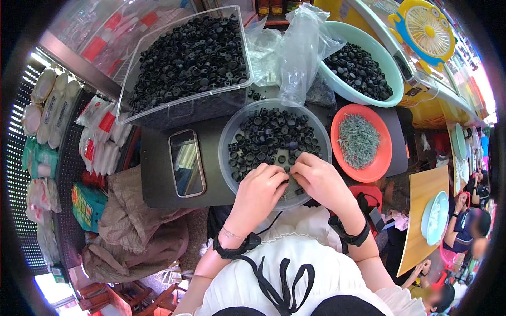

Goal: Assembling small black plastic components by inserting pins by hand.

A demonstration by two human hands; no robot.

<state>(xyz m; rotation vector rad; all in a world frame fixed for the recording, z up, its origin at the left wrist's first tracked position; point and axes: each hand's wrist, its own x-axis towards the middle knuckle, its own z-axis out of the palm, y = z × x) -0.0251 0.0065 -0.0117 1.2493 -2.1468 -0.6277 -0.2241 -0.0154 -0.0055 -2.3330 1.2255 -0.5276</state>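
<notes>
My left hand (262, 190) and my right hand (320, 179) are close together over the near side of a translucent round basin (226, 152). Small black plastic ring-shaped caps (274, 129) fill much of the basin. The fingers of my left hand are pinched, with a black cap partly showing at their tips. Thumb and fingers of my right hand are also pressed together, facing the left fingertips. Whatever they grip is mostly hidden. Beside the basin, an orange-red dish (340, 117) holds many thin grey metal screws or nails (359, 139).
Behind stand a large clear bin (184, 98) of black parts, plastic bags (300, 58) and a pale green basin (396, 84) of black caps. A phone (187, 163) lies left on the dark table (158, 184). A yellow fan (428, 32) and other people are at right.
</notes>
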